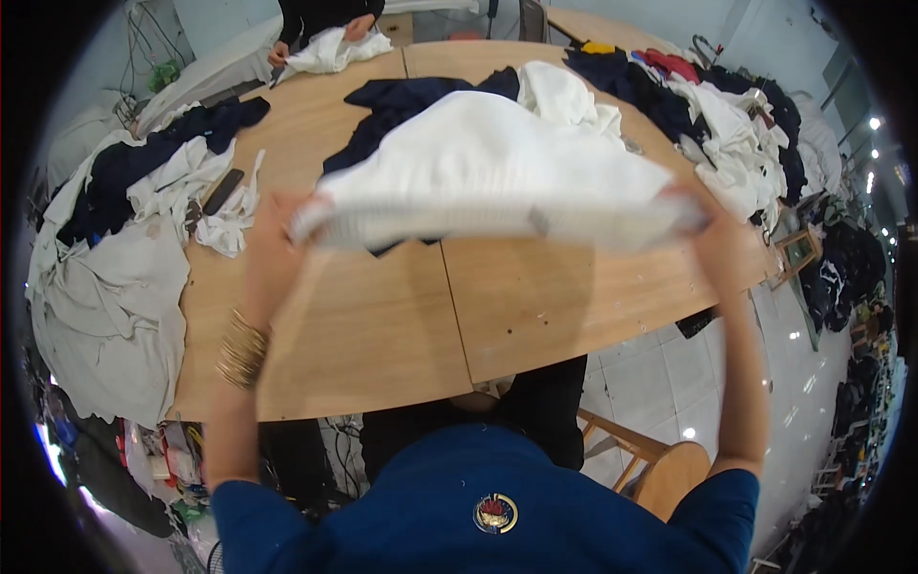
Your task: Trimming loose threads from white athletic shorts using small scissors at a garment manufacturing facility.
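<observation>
A white garment (497, 158) is stretched wide in front of me above the table, its ribbed hem running between my hands and smeared by motion. My left hand (287, 225) grips one end of that hem, and my right hand (696, 215) grips the other. Both hands are blurred, but their fingers close round the cloth. Behind the raised garment, dark navy cloth (382, 105) lies on the table, partly hidden by it. More white cloth (559, 91) shows just beyond, at the far right of the garment.
The wooden table (354, 335) spreads under my arms. Piled navy and white clothes (124, 182) lie at its left, with a dark oblong object (223, 191) on them; another heap (732, 129) covers the right. Across the table, a person (330, 24) handles white cloth. A wooden stool (669, 478) stands lower right.
</observation>
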A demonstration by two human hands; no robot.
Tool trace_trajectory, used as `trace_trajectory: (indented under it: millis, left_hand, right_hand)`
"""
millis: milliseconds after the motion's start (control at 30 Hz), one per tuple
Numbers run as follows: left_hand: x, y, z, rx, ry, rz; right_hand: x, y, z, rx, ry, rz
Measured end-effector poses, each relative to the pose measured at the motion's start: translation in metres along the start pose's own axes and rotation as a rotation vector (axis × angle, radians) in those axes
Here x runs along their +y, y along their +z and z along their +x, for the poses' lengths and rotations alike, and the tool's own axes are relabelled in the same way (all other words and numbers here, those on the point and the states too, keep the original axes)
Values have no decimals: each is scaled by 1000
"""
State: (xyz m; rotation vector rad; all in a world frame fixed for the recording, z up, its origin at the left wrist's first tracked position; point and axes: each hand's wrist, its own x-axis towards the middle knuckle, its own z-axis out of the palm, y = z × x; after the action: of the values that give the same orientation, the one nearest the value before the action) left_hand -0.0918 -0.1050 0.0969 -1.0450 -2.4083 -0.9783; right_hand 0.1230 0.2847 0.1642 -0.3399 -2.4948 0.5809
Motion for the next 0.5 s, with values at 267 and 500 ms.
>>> trace_trajectory:
  millis: [267,500]
  left_hand:
    - [0,103,-141,-312,-274,135]
    - [53,112,-120,-392,-88,213]
  right_hand:
    - [71,119,-153,-193,274,55]
    - [51,120,-174,-169,316,29]
